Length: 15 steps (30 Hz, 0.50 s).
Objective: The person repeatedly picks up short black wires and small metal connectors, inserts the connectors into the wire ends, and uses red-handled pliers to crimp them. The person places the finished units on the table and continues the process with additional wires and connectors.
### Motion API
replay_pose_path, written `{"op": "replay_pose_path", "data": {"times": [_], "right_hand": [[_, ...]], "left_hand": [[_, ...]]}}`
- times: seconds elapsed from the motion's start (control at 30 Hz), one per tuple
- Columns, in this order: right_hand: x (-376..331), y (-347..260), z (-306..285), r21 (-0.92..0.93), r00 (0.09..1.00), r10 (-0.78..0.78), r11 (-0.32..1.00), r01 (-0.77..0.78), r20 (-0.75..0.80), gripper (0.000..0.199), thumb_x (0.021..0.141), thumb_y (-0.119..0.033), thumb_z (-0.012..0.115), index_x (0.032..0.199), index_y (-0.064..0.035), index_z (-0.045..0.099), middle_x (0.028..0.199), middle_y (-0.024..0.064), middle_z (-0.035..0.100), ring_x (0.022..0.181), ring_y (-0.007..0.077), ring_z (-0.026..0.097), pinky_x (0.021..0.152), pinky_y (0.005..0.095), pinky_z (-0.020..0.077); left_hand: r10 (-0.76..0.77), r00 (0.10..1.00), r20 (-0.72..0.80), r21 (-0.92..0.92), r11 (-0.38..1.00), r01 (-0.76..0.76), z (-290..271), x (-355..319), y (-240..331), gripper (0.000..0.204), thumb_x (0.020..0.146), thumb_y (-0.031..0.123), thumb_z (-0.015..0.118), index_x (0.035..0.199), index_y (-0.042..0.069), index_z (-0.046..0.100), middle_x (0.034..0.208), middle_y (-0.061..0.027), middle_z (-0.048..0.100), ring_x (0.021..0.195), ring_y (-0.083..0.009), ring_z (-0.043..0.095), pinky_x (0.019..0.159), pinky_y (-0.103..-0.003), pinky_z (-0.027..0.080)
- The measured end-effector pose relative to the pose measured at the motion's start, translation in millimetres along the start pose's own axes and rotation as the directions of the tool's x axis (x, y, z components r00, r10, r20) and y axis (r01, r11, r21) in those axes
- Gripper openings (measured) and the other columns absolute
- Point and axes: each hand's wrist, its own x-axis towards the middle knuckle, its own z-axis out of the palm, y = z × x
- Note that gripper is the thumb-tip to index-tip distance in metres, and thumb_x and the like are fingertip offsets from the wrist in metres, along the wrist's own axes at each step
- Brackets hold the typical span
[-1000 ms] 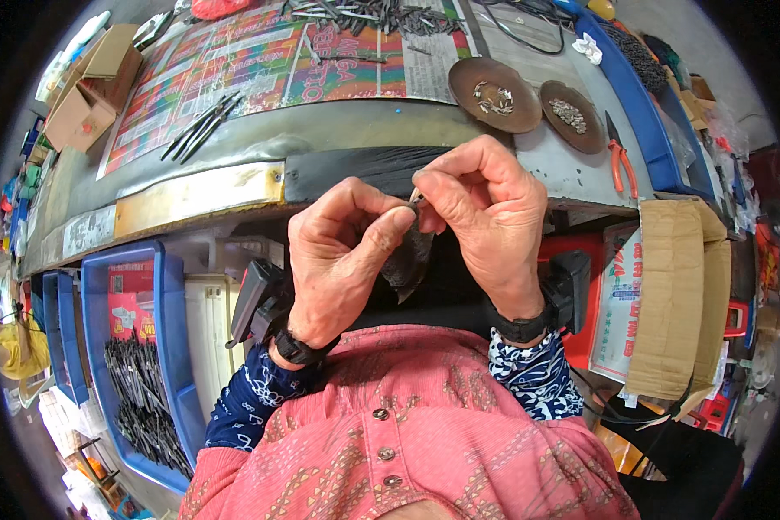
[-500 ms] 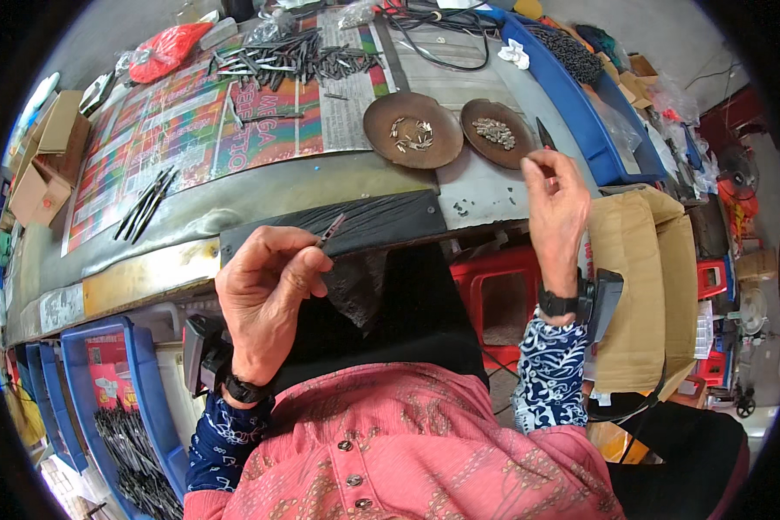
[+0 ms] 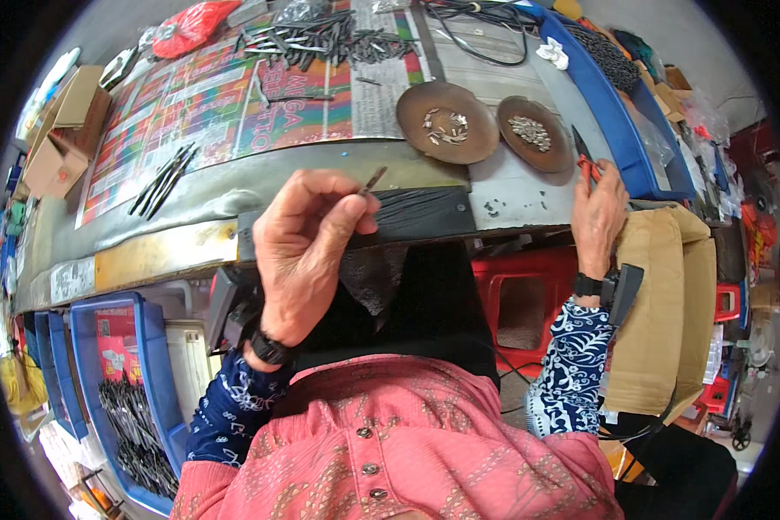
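My left hand [image 3: 308,251] is raised in front of the table edge, thumb and fingers pinching a small, thin dark strip [image 3: 374,179] that points up and to the right. At the right side of the table my right hand [image 3: 600,212] has its fingers closed round the red handles of a tool [image 3: 587,165] with a dark pointed tip, lying beside the smaller dish. That round brown dish [image 3: 556,158] holds a heap of small metal pieces. To its left, a larger brown dish [image 3: 412,134] contains a loose ring of small shiny pieces.
Dark strips [image 3: 295,43] are piled at the back on printed sheets, with several longer black strips [image 3: 160,184] at left. A blue bin [image 3: 620,130] and a cardboard box [image 3: 659,303] flank the right side. A blue crate [image 3: 147,347] of black strips stands lower left.
My right hand has moved from above the table edge beside the smaller dish onto the red-handled tool and closed round it. My left hand still pinches the small strip, now higher and further right.
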Motion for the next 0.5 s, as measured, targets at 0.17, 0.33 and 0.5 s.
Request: {"op": "replay_pose_path", "data": {"times": [0.17, 0.33, 0.5], "right_hand": [[-7, -16, -26, 0.167, 0.983, 0.18, 0.971, -0.172, -0.037, 0.038, 0.089, -0.02, 0.063, 0.117, 0.0033, 0.053, 0.1, 0.0268, 0.061, 0.092, 0.0394, 0.058, 0.081, 0.0468, 0.0453], [-14, -69, -74, 0.737, 0.986, 0.143, 0.675, -0.038, -0.08, 0.029, 0.091, -0.013, 0.065, 0.114, 0.0016, 0.053, 0.103, 0.0104, 0.06, 0.093, 0.0186, 0.056, 0.08, 0.0302, 0.0458], [-26, -147, -104, 0.875, 0.964, -0.212, 0.423, 0.236, -0.158, 0.022, 0.083, -0.008, 0.068, 0.102, -0.0004, 0.059, 0.103, 0.0129, 0.06, 0.094, 0.0245, 0.06, 0.078, 0.0336, 0.0486]], "left_hand": [[0.014, 1.0, 0.003, -0.066, 0.998, -0.013, -3, -1, -8, 0.009, 0.093, 0.001, 0.062, 0.101, -0.001, 0.06, 0.087, -0.0055, 0.066, 0.073, -0.0078, 0.059, 0.067, -0.02, 0.048], [0.026, 0.999, 0.034, -0.069, 0.997, -0.023, -6, -1, -12, 0.01, 0.092, 0.003, 0.064, 0.1, -0.001, 0.06, 0.084, -0.0028, 0.065, 0.07, -0.0061, 0.055, 0.066, -0.019, 0.046], [0.042, 0.998, 0.043, -0.041, 0.998, -0.04, -7, -2, -13, 0.009, 0.092, 0.004, 0.064, 0.099, 0.0, 0.059, 0.082, -0.001, 0.063, 0.069, -0.0048, 0.053, 0.065, -0.019, 0.045]]}}
